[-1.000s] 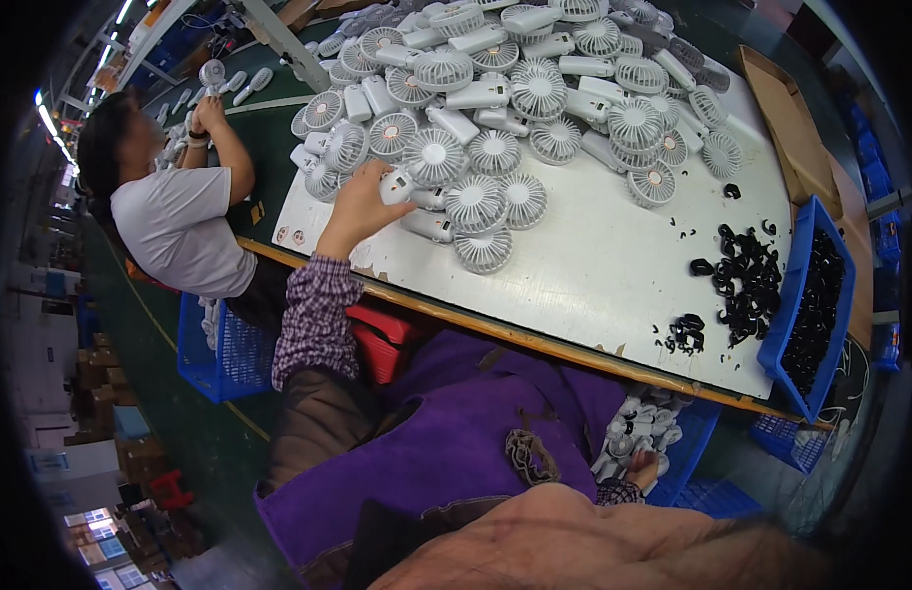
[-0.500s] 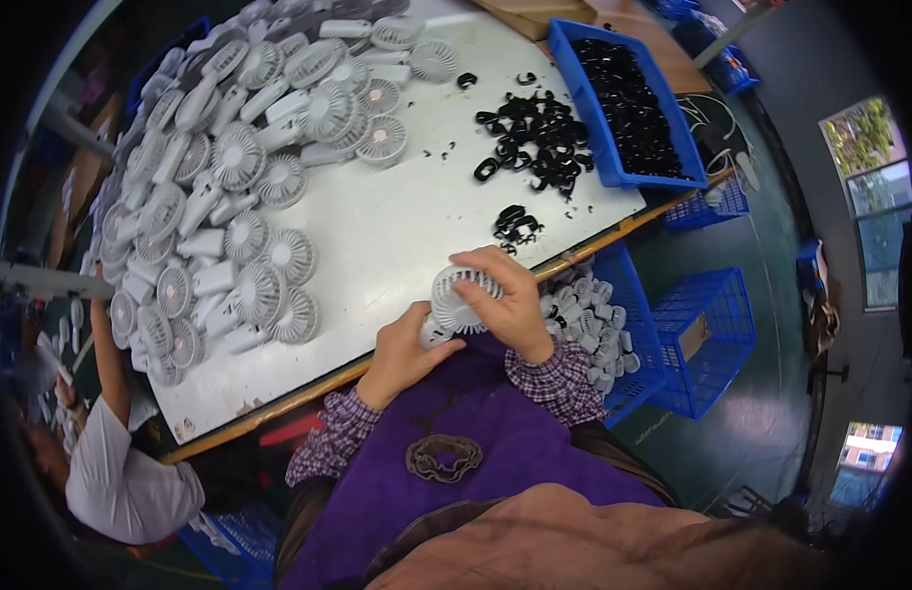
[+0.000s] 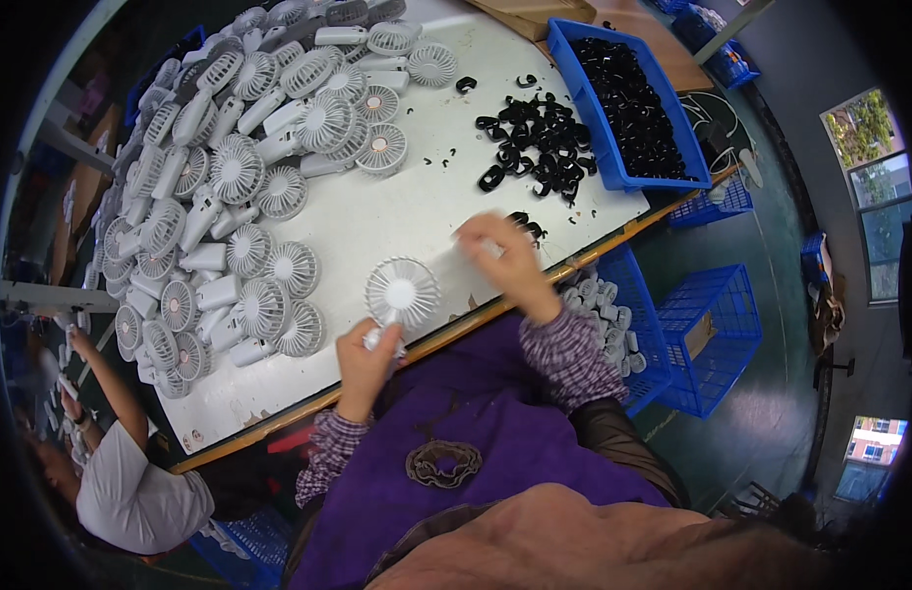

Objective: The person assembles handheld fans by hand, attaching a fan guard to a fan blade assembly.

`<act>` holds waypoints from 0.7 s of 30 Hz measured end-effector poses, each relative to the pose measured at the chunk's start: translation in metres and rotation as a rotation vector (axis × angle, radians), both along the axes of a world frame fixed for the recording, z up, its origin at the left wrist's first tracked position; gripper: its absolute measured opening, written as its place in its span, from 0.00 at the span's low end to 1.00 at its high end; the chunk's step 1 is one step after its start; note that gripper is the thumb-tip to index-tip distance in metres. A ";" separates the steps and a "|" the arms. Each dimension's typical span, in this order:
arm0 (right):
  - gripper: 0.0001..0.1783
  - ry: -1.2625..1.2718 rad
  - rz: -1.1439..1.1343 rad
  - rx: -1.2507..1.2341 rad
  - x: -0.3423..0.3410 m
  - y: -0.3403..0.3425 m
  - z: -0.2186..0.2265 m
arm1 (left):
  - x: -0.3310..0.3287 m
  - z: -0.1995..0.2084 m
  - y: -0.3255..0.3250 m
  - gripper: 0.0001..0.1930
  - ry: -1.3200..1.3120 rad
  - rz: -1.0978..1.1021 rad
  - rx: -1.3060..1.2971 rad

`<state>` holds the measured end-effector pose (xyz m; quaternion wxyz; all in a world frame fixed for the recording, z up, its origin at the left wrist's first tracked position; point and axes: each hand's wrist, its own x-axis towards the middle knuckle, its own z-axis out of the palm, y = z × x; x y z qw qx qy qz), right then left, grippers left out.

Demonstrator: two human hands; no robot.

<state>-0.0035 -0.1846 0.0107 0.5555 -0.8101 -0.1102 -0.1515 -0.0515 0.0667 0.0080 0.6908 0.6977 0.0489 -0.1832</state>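
Observation:
A white handheld fan (image 3: 402, 293) stands up from my left hand (image 3: 364, 366), whose fingers are closed around its handle, with the round grille facing up over the table's front edge. To its right, my right hand (image 3: 510, 264) is off the fan and smeared by motion, so whether its fingers hold anything is unclear. It is nearest to a small cluster of black plastic parts (image 3: 526, 224), which it partly hides. A larger spread of black curved clips (image 3: 537, 138) lies farther back on the white tabletop (image 3: 407, 202).
Many white fans (image 3: 238, 169) are heaped on the left. A blue tray (image 3: 628, 182) of black parts stands at the back right. Below the edge, a blue crate (image 3: 641, 359) holds small white pieces, beside another blue crate (image 3: 712, 339). At far left a person (image 3: 141, 492) works.
My right hand has let go of the fan and moved up and away toward the black parts. My left hand has shifted left with the fan, now gripping it by the handle.

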 end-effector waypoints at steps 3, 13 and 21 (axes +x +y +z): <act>0.12 -0.057 -0.232 -0.451 0.040 -0.048 -0.001 | 0.015 0.001 0.014 0.13 0.146 0.058 -0.121; 0.08 0.368 -0.116 -0.400 0.103 -0.079 -0.014 | 0.014 -0.011 0.018 0.15 0.144 -0.055 -0.196; 0.06 0.710 0.312 0.202 0.091 -0.054 0.031 | 0.045 -0.008 0.008 0.12 -0.019 -0.007 -0.368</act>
